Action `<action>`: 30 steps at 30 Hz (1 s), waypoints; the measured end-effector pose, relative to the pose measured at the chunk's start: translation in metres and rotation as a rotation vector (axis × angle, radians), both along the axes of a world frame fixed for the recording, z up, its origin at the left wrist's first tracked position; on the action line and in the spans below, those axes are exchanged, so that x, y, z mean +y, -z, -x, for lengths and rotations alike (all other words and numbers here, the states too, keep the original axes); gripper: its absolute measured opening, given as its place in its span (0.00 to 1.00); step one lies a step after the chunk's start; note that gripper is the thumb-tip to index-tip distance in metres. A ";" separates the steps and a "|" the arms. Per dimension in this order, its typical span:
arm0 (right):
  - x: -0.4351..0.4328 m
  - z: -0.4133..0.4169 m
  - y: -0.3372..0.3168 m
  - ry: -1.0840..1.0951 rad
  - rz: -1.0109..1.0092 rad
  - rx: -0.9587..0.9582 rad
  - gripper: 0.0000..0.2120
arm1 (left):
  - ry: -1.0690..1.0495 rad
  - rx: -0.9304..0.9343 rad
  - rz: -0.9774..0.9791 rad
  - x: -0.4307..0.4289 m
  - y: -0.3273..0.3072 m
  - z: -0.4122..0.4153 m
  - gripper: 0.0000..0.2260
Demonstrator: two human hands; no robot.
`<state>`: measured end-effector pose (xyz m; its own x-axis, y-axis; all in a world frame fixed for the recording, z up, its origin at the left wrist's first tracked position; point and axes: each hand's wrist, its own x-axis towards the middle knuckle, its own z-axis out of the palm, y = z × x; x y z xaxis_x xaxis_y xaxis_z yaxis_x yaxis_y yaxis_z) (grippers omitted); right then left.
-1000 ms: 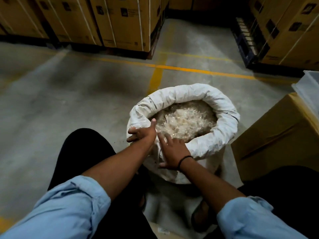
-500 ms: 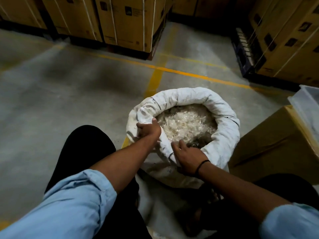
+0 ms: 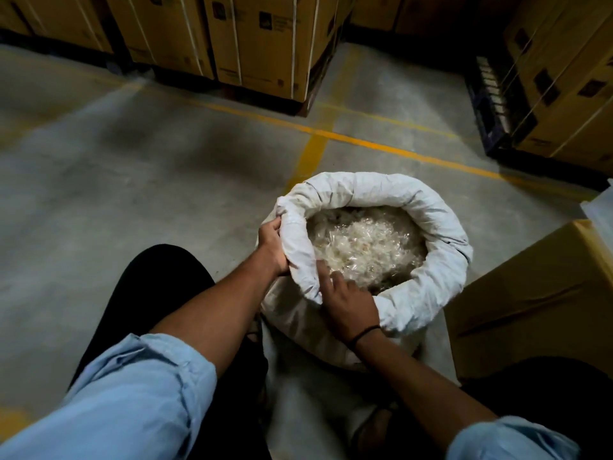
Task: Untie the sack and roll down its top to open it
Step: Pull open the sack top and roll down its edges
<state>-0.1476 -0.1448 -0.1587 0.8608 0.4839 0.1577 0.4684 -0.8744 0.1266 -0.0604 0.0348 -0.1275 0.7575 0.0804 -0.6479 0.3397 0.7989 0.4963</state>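
A white woven sack (image 3: pixel 428 287) stands on the concrete floor between my knees, its mouth wide and its top rolled into a thick rim. Clear crinkly plastic pieces (image 3: pixel 365 247) fill it almost to the rim. My left hand (image 3: pixel 272 244) grips the rolled rim from outside at the sack's near-left edge. My right hand (image 3: pixel 345 300) holds the near part of the rim, fingers reaching over the fold toward the inside. No tie or string shows on the sack.
A brown cardboard box (image 3: pixel 537 293) stands close to the sack's right, with a pale plastic thing (image 3: pixel 600 210) on it. Strapped cartons (image 3: pixel 258 44) on pallets line the back and more cartons (image 3: pixel 564 78) the far right. Yellow floor lines (image 3: pixel 365 142) cross behind the sack.
My left hand has slid further left and up along the rim, and my right hand has moved up onto the near fold. The near-left rim is rolled thicker.
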 end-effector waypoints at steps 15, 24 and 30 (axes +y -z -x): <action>-0.070 -0.035 0.017 0.051 -0.130 0.647 0.55 | 0.091 0.237 -0.715 -0.017 0.024 -0.048 0.31; -0.077 -0.028 0.032 0.231 -0.035 0.817 0.45 | 1.183 -0.962 -1.670 -0.072 -0.015 -0.022 0.43; -0.064 -0.018 0.030 -0.026 0.026 0.048 0.12 | 1.832 -0.857 -1.558 -0.078 0.020 0.008 0.54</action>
<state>-0.1300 -0.2089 -0.1885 0.8542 0.5095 0.1034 0.4970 -0.8587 0.1255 -0.0688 -0.0429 -0.1474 0.5290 -0.7026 -0.4759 -0.5230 -0.7116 0.4692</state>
